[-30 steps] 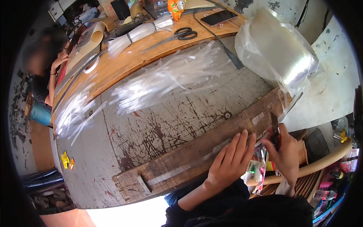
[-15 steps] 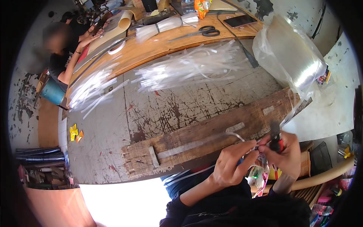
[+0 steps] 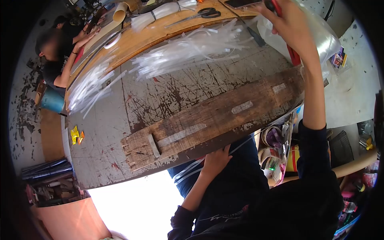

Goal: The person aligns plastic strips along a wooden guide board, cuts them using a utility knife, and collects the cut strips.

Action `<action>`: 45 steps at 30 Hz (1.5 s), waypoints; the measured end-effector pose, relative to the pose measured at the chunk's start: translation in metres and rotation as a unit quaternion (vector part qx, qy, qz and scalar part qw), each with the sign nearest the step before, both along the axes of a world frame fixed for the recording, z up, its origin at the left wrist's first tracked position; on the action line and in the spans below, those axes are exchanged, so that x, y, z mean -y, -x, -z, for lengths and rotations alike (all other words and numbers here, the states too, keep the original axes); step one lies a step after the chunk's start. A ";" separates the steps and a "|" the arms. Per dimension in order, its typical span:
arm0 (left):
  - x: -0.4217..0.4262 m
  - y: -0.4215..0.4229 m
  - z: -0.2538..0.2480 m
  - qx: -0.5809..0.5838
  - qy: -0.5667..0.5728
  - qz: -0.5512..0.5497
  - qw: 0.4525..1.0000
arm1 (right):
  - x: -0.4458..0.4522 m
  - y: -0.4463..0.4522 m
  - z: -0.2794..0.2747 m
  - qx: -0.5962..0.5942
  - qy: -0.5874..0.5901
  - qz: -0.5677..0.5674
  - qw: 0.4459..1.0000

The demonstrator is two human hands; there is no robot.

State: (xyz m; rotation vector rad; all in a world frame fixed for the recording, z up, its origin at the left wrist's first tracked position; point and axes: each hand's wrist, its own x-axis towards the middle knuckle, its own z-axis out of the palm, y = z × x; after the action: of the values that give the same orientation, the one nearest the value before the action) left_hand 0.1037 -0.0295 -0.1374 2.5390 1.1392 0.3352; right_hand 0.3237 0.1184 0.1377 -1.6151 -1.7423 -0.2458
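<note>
Raised over the right end of the bench, my right hand [image 3: 294,34] is closed around red-handled pliers [image 3: 294,57]; the tool's head is out of sight. My left hand [image 3: 216,163] is low, at my lap just under the bench edge. Its fingers curl over thin clear plastic strips [image 3: 191,170] lying across my thighs, and the fingertips are partly hidden. Between the hands, on the bench, lies a worn wooden board [image 3: 216,116] with pale tape patches and a small raised piece [image 3: 154,145] near its left end.
A large pile of clear strips [image 3: 188,50] and a smaller one [image 3: 90,84] lie on the scratched metal bench [image 3: 100,148]. Scissors [image 3: 200,16] and a tied bundle [image 3: 160,15] rest on the wooden strip behind. A plastic-wrapped roll [image 3: 326,44] stands right. Another person [image 3: 56,60] sits far left.
My hands were together over the board's right end, working on a strip. They have parted: the right rose away with the pliers, and the left dropped to the strips on my lap.
</note>
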 end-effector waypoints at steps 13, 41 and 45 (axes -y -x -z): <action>-0.039 -0.026 0.070 0.057 0.216 0.088 0.971 | 0.197 -0.042 0.131 -0.462 0.406 -0.231 0.754; 0.021 0.064 -0.075 0.317 0.339 -0.070 0.883 | 0.175 0.048 0.162 -0.398 0.654 -0.273 0.582; 0.029 0.079 -0.089 0.245 0.503 -0.041 0.828 | 0.187 0.078 0.161 -0.568 0.601 -0.175 0.534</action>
State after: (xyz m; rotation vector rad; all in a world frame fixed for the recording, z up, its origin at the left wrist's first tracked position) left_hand 0.0243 -0.0581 -0.0489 1.3656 0.8669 0.2720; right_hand 0.2459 -0.0682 -0.0237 -1.3609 -0.8883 2.1513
